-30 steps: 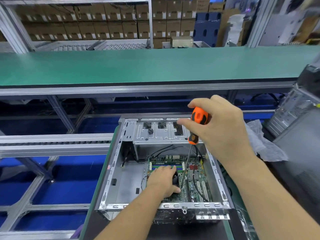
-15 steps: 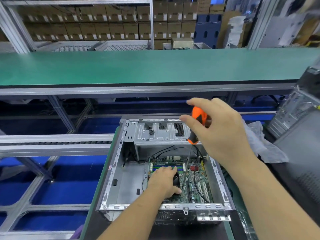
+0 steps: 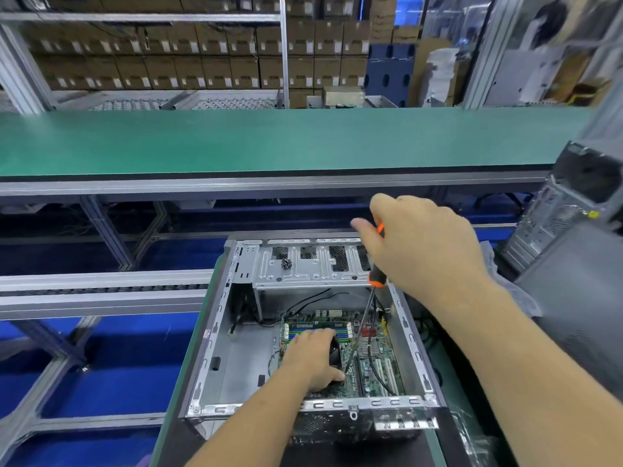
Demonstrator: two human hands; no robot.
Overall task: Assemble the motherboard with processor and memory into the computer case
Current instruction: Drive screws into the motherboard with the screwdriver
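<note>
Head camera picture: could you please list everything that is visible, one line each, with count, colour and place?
computer case: one, grey metal, open, lying in the lower centre.
motherboard: one, green, inside the case, right half.
screwdriver: one, orange and black handle, its shaft slanting down to the motherboard.
screws: a small dark cluster, on the drive tray at the case's far end.
conveyor belt: one, green, across the middle.
cardboard boxes: many, brown, stacked on the far shelves.
second case: one, grey, at the right edge.
plastic bag: one, clear, right of the open case.
left hand: one, resting on the motherboard.
right hand: one, gripping the screwdriver handle.
</note>
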